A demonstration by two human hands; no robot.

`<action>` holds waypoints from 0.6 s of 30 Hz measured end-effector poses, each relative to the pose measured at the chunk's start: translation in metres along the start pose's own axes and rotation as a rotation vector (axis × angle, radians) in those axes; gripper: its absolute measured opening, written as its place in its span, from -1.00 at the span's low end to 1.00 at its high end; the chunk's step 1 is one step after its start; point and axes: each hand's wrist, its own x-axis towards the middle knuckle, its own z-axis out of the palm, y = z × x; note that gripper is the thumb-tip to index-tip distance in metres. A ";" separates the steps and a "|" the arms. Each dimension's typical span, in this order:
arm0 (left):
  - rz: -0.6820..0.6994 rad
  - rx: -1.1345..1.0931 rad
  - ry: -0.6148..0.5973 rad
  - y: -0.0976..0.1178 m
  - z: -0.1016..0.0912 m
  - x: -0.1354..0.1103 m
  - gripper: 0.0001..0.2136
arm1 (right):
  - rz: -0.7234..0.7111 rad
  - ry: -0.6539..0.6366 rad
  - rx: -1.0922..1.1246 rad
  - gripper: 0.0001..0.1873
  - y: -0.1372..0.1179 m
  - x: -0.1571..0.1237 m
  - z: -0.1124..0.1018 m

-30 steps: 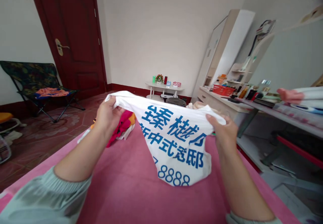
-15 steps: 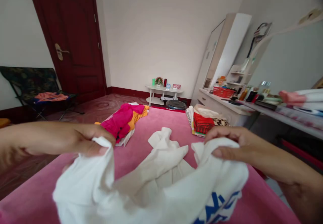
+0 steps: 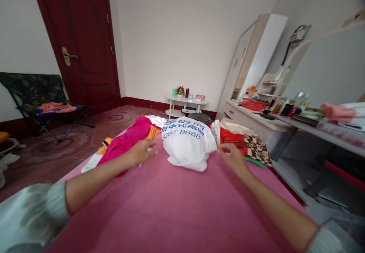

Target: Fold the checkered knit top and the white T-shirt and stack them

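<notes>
A white shirt (image 3: 186,142) with blue printed characters and digits lies bunched up at the far end of the pink bed cover (image 3: 159,211). My left hand (image 3: 142,152) rests low over the cover just left of the shirt, fingers loosely stretched toward it and holding nothing. My right hand (image 3: 231,157) hovers just right of the shirt, fingers slightly bent and empty, their tips close to its edge. A pink and orange garment (image 3: 128,139) lies beside my left hand. A red cloth with a checked piece (image 3: 248,144) lies beyond my right hand.
A dark red door (image 3: 76,43) and a folding chair (image 3: 37,93) with an orange cloth stand at the left. A small white side table (image 3: 185,102) stands against the back wall. At the right are a white dresser (image 3: 251,114) with a red basket and a cluttered shelf.
Both hands held the white shirt up, then bunched it close to me. The shirt now lies at the far end of the bed and both hands have let go of it.
</notes>
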 end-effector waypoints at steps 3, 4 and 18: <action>0.161 0.115 -0.204 -0.015 0.032 -0.030 -0.67 | 0.029 -0.213 -0.072 -0.73 0.019 -0.043 0.015; 0.187 0.132 -0.218 -0.016 0.038 -0.034 -0.66 | 0.043 -0.252 -0.093 -0.70 0.019 -0.050 0.020; 0.369 -0.007 -0.109 0.006 0.089 -0.022 -0.60 | -0.496 -0.527 -0.676 -0.56 -0.075 -0.080 0.087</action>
